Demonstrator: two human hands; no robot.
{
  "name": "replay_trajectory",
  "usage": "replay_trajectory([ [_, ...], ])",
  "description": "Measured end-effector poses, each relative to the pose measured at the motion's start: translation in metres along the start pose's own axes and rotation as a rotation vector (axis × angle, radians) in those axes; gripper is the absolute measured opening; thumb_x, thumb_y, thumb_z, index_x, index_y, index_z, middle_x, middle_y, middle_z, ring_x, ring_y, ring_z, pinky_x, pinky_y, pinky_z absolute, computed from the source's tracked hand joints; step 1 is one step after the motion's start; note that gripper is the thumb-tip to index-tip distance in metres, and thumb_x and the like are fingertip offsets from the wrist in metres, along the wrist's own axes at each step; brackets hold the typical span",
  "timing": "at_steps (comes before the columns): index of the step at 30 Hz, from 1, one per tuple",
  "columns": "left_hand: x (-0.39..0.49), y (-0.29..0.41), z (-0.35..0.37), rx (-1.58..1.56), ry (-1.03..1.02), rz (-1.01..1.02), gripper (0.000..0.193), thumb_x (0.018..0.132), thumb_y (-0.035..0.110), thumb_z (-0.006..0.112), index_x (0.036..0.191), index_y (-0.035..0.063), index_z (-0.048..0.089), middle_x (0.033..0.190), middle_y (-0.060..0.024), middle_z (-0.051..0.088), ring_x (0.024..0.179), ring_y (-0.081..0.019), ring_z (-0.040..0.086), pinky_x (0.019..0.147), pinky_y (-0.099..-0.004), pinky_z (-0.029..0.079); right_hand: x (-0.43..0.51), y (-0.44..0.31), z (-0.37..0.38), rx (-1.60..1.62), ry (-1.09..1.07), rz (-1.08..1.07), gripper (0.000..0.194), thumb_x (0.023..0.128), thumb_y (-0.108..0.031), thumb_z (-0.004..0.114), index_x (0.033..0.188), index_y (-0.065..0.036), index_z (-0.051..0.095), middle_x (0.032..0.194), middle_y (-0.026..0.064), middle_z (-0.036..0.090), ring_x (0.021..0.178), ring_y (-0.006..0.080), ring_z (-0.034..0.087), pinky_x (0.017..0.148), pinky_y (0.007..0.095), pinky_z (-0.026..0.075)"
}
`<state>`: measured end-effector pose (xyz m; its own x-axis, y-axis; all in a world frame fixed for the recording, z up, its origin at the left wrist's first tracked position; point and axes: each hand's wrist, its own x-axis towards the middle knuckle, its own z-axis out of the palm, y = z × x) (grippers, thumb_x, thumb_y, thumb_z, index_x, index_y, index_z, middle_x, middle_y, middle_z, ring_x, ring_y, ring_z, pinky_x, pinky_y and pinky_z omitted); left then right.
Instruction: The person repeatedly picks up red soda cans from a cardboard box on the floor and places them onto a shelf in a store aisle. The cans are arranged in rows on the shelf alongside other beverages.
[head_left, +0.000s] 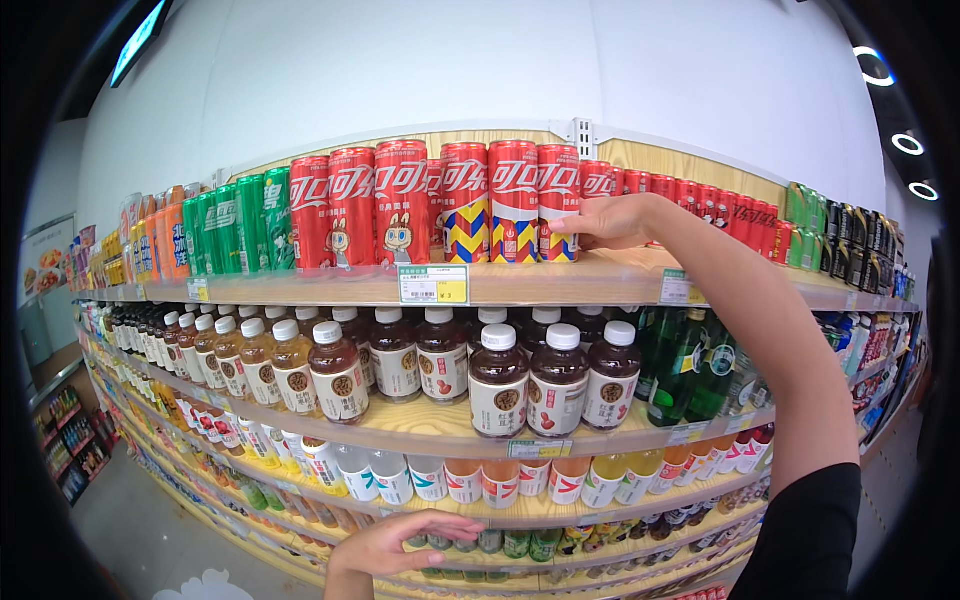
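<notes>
My right hand (611, 223) is at the top shelf (525, 283), with its thumb across the front of a slim red Coca-Cola can (559, 176). Its other fingers go round the can's right side and are partly hidden. This can stands upright at the shelf's front edge, right beside a matching can (514, 187) with a blue and yellow zigzag pattern. A third zigzag can (465, 202) stands to the left of those two. Lower down, my left hand (401, 544) hovers in front of the lower shelves, palm down, thumb apart from the fingers, holding nothing.
Red cans with a cartoon figure (401, 202) and green cans (277, 217) stand further left. Below are white-capped bottles of dark drink (559, 379) and green glass bottles (671, 375). A price tag (433, 286) hangs on the top shelf's edge.
</notes>
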<state>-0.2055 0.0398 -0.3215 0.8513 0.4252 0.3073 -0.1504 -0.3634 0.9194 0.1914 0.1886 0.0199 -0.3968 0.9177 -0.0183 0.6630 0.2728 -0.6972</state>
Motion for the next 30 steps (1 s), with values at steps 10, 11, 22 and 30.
replay_trajectory([
  [10,0.003,-0.004,-0.008,0.109,-0.067,0.106,0.05,0.106,0.015,0.062,0.151,-0.0025,0.046,0.154,-0.018,0.054,0.143,-0.0274,0.053,0.118,-0.0412,0.042,-0.041,-0.039,0.041,-0.203,0.281,0.11,0.101,0.079,-0.063,0.085,0.135,0.015,0.052,0.146,0.0267,0.051,0.131,0.0296,0.059,0.108,0.0393,0.052],
  [11,0.002,-0.005,-0.009,0.114,-0.068,0.098,0.05,0.106,0.015,0.062,0.151,-0.0027,0.046,0.154,-0.0181,0.054,0.143,-0.0277,0.053,0.118,-0.0412,0.042,-0.04,-0.04,0.046,-0.215,0.293,0.094,0.1,0.079,-0.062,0.085,0.135,0.015,0.052,0.143,0.026,0.053,0.129,0.0294,0.06,0.106,0.0389,0.053],
  [22,-0.009,-0.017,-0.02,0.086,-0.127,0.087,0.05,0.108,0.018,0.06,0.151,-0.0012,0.045,0.155,-0.0171,0.053,0.145,-0.0271,0.049,0.12,-0.0415,0.039,-0.046,-0.054,0.07,-0.38,0.462,0.245,0.135,0.068,-0.066,0.089,0.147,0.024,0.026,0.136,0.0359,0.056,0.127,0.0389,0.061,0.103,0.0422,0.051],
  [30,-0.019,-0.022,-0.027,0.071,-0.157,0.058,0.052,0.107,0.019,0.061,0.152,-0.0029,0.045,0.157,-0.0197,0.051,0.146,-0.0298,0.048,0.121,-0.0439,0.038,-0.03,-0.058,0.082,-0.704,0.567,0.209,0.156,0.072,-0.091,0.066,0.145,0.035,0.011,0.147,0.0496,0.038,0.134,0.0491,0.054,0.11,0.0433,0.047],
])
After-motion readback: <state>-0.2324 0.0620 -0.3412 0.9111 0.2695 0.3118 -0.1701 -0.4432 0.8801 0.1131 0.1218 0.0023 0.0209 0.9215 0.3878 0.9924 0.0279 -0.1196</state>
